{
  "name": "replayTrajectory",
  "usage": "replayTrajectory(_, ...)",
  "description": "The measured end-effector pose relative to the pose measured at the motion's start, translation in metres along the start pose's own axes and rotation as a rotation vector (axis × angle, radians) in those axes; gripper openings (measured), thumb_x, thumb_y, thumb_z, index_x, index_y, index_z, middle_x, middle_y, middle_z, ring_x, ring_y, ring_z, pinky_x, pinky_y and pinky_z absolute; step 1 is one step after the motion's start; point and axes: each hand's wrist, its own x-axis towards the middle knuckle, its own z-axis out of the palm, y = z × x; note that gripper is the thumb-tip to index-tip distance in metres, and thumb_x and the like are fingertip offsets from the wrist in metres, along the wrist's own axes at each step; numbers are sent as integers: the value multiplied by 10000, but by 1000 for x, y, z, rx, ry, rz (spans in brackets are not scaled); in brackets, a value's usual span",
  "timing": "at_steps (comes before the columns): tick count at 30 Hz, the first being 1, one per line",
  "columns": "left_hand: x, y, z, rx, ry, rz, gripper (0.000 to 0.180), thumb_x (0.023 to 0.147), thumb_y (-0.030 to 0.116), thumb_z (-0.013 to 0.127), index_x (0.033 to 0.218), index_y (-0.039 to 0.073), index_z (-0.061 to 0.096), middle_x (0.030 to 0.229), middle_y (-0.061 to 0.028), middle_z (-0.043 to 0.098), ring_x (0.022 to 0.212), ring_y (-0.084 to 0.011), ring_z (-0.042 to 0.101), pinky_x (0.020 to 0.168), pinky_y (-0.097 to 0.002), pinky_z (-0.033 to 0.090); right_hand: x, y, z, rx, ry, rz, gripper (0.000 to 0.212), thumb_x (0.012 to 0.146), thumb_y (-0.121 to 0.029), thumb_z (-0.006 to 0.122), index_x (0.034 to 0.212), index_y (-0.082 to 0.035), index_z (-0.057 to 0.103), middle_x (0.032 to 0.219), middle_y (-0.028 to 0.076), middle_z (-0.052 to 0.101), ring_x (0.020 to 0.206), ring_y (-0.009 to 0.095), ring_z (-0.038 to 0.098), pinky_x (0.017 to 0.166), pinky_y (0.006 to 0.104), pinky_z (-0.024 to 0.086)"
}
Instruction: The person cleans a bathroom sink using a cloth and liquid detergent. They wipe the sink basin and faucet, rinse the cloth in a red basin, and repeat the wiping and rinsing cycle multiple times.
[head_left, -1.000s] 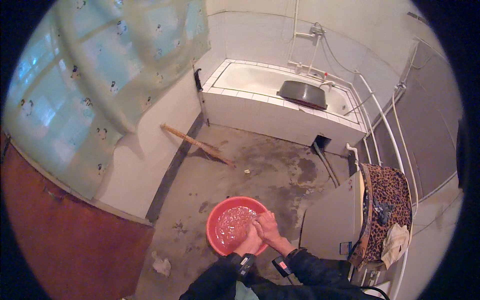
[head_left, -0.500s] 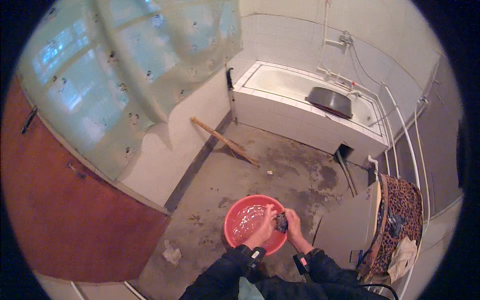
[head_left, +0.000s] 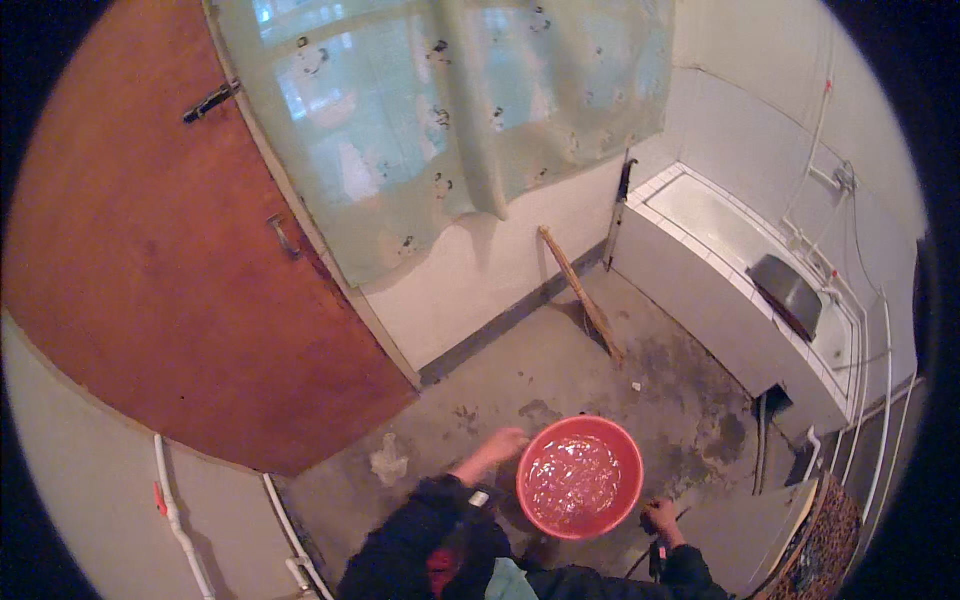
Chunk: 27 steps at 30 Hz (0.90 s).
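A red plastic basin [head_left: 634,490] holding shiny, rippled water stands on the floor in front of me. My left hand [head_left: 497,447] is just off its left side, with the fingers toward the rim. That hand is blurred, and its grip is unclear. On the basin's right, low and apart from the rim, is my right hand [head_left: 661,520]. Its fingers are curled in, and whatever they may hold is too small to make out. The dark, crumpled thing seen between my hands earlier does not show.
A straw broom [head_left: 580,295] leans against the wall under a curtain [head_left: 400,130]. The tiled bathtub [head_left: 700,210] with a dark basin [head_left: 787,297] on it is at the far right. A red-brown door [head_left: 180,270] fills the left. A leopard-print cover [head_left: 825,540] lies near my right.
My hands have parted from over the basin to either side of it. The dark crumpled thing has gone from sight. The view has swung left, showing more of the door.
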Motion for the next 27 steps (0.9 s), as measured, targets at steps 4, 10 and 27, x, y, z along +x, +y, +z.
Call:
replayTrajectory(4, -20, -106, -176, 147, 566, -183, 217, 817, 232, 537, 870, 55, 651, 843, -146, 653, 814, -309, 618, 701, -420, 482, -5, 59, -14, -161, 54, 238, 328, 647, -275, 684, 858, -25, 678, 765, 134, 675, 634, 269, 647, 624, 373, 519)
replayTrajectory(10, -52, -89, -415, -550, 1220, 19, 284, 827, 41, 511, 1111, 45, 529, 758, -38, 573, 593, -118, 549, 485, -242, 446, -30, -8, -17, -277, -6, 206, 135, 726, -144, 654, 776, -20, 641, 668, 117, 645, 642, 194, 652, 551, 348, 508)
replayTrajectory(27, -44, -18, -499, -755, 1138, 27, 213, 831, 58, 433, 1037, 89, 477, 610, -39, 475, 423, -90, 379, 374, -234, 313, -2, -42, 42, -239, -95, 156, 254, 742, -233, 683, 901, -35, 676, 643, 109, 647, 557, 203, 625, 550, 340, 498)
